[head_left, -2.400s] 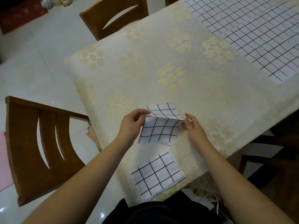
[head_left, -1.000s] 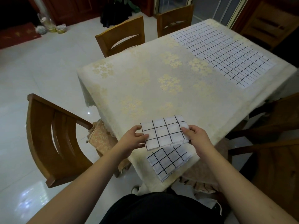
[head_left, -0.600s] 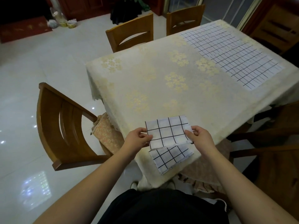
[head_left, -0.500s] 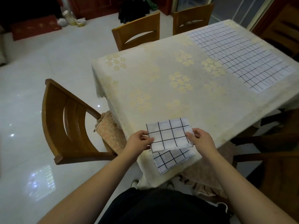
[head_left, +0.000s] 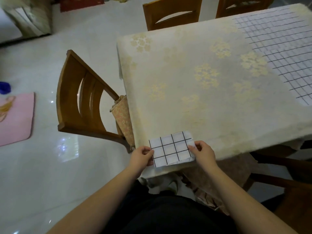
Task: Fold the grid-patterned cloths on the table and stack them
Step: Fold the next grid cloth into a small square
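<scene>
A small folded grid-patterned cloth point(head_left: 170, 148) lies at the near corner of the table point(head_left: 194, 92), on top of another folded grid cloth point(head_left: 189, 159) whose edge shows only at its lower right. My left hand point(head_left: 141, 157) pinches the top cloth's left edge. My right hand point(head_left: 203, 152) pinches its right edge. A large unfolded grid cloth point(head_left: 283, 53) lies flat at the far right of the table.
A floral cream tablecloth covers the table. A wooden chair point(head_left: 84, 100) stands left of the table, two more point(head_left: 172, 12) at the far side and one point(head_left: 290, 188) at the right. A pink mat point(head_left: 15, 119) lies on the floor at left.
Both hands carried the folded cloth toward me and set it over the other folded cloth, which is now almost covered. The camera turned left and down.
</scene>
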